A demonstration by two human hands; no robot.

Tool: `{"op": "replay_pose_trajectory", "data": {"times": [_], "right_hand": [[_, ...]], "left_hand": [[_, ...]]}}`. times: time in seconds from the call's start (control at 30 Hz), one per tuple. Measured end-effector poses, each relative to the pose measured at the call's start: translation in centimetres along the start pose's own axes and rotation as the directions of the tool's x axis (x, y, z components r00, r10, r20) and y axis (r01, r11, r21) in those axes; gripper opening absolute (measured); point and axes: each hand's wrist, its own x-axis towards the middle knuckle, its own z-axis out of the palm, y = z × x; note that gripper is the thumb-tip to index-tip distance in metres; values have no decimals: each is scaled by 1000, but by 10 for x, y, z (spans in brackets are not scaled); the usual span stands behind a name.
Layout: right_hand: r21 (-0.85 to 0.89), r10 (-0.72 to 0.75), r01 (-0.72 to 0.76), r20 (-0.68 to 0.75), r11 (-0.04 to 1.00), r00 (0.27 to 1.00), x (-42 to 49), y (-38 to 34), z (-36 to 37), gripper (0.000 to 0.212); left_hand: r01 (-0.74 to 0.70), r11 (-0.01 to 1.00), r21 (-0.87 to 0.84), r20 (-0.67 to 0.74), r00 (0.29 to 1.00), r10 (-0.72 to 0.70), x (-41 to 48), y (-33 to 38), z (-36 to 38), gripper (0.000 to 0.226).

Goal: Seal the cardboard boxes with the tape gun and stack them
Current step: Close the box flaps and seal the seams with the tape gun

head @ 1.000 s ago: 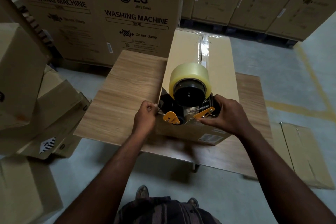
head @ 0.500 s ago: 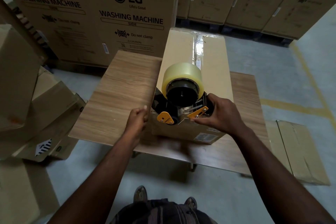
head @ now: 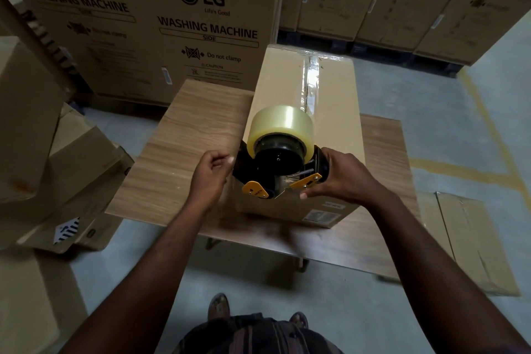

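Right hand (head: 344, 178), fingers tight around tape gun (head: 275, 159); left hand (head: 211, 174), fingers curled alongside, grasp unclear.

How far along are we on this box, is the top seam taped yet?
Done: clear tape runs down the top seam of the box on the table, from its far edge to the tape gun. In hand: the right hand grips the gun at the near edge; the left hand is curled beside it. Left: cutting the strip free, probably, then stacking this box.
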Motion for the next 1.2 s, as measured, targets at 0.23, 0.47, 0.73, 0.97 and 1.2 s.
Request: {"op": "replay_pose_trajectory", "data": {"times": [0.23, 0.47, 0.73, 0.97, 1.2], "right_hand": [[-125, 3, 1, 31, 992, 1000, -6, -1, 3, 47], [-98, -16, 20, 42, 995, 999, -12, 29, -14, 48], [-13, -34, 34, 39, 999, 999, -33, 74, -25, 32], [7, -65, 65, 48, 998, 997, -32, 70, -26, 35], [8, -65, 65, 59, 998, 996, -36, 76, -27, 42]], "left_hand": [[-163, 967, 197, 90, 985, 148, -3, -3, 8, 28], [-225, 949, 222, 57, 974, 218, -6, -1, 8, 25], [-402, 774, 489, 24, 893, 449, -21, 9, 21, 36], [-689, 325, 648, 528, 714, 460, -59, -13, 56, 66], [-724, 370, 582, 557, 687, 467, -50, -19, 45, 64]]}}
